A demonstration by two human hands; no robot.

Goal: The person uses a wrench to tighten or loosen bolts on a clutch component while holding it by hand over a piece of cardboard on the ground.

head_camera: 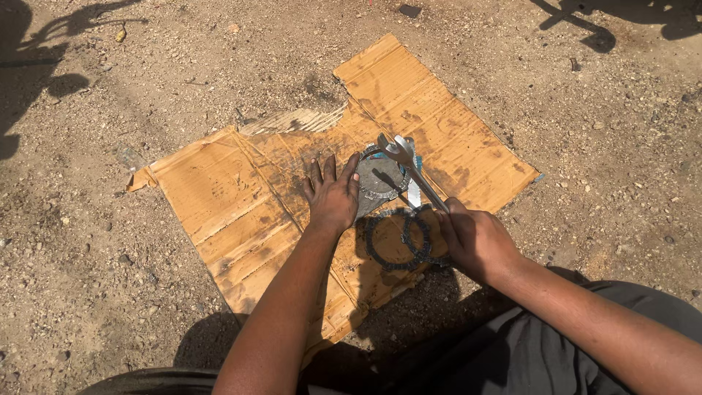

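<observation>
My right hand (pixel 477 240) grips a silver open-ended wrench (pixel 409 167) by its shaft, with the jaw end pointing away over a round grey metal disc (pixel 380 181). My left hand (pixel 333 194) lies flat, fingers spread, on a sheet of brown cardboard (pixel 219 197), its fingertips against the left side of that disc. Two dark toothed rings (pixel 398 240) lie overlapping on the cardboard between my hands, partly in shadow.
The stained, torn cardboard lies on dry gravelly dirt (pixel 110 241). My grey trouser leg (pixel 556 351) fills the lower right. Shadows of other objects fall at the top left and top right corners. A small blue-white strip (pixel 414 192) lies beside the disc.
</observation>
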